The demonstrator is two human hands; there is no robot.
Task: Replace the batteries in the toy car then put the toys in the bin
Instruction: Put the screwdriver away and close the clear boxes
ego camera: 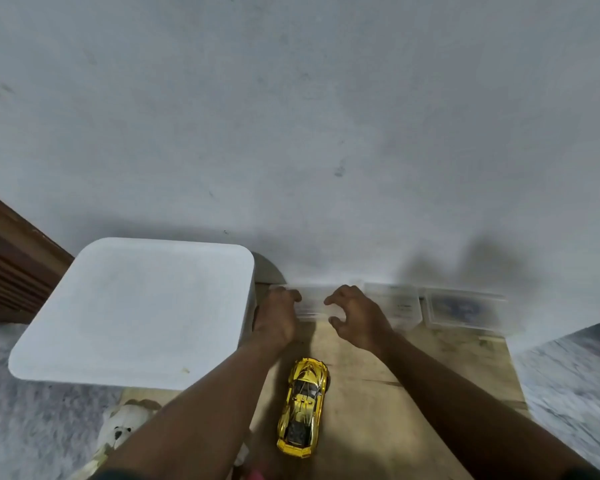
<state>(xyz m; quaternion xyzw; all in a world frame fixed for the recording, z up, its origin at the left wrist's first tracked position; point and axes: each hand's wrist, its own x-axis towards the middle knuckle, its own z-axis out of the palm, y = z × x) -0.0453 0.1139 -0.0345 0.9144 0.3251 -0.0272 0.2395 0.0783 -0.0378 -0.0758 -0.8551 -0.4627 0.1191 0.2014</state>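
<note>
Here the left hand (278,318) and right hand (359,318) flank the clear box (312,304); if they grip it, I cannot tell. Better to lift it level.

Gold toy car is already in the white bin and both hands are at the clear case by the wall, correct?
No. The head view shows the gold toy car lying on the wooden board beside the white bin, not in it. The left hand and right hand are at the clear case by the wall.
</note>
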